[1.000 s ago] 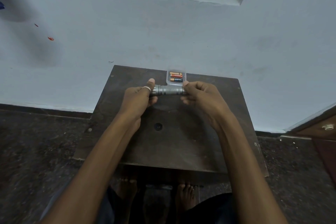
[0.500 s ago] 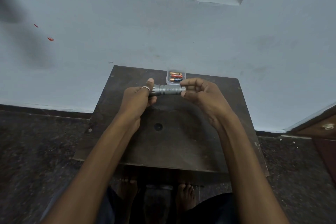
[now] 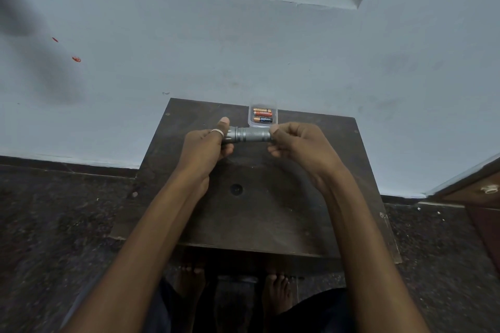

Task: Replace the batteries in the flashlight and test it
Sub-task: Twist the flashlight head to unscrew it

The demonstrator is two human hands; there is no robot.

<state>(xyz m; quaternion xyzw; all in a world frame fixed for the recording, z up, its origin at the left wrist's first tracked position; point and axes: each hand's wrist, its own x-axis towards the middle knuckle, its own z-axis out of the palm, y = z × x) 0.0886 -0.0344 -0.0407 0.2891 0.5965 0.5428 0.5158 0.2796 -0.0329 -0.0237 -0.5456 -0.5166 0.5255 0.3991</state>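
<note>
Head camera, bottom of the frame: bare feet [image 3: 276, 289] stand on the dark floor under a dark worktop [image 3: 257, 213]. Mid-frame, the left hand [image 3: 205, 143] has its fingers curled round the head end of the flashlight [image 3: 250, 134]. The right hand [image 3: 297, 143] pinches the tail end, so the flashlight lies level between them. Just beyond, at the worktop's far edge, a clear case [image 3: 263, 116] holds batteries.

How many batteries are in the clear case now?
2. An orange battery lies at the far side of the clear case, a black battery nearer the flashlight. More may be hidden.
</note>
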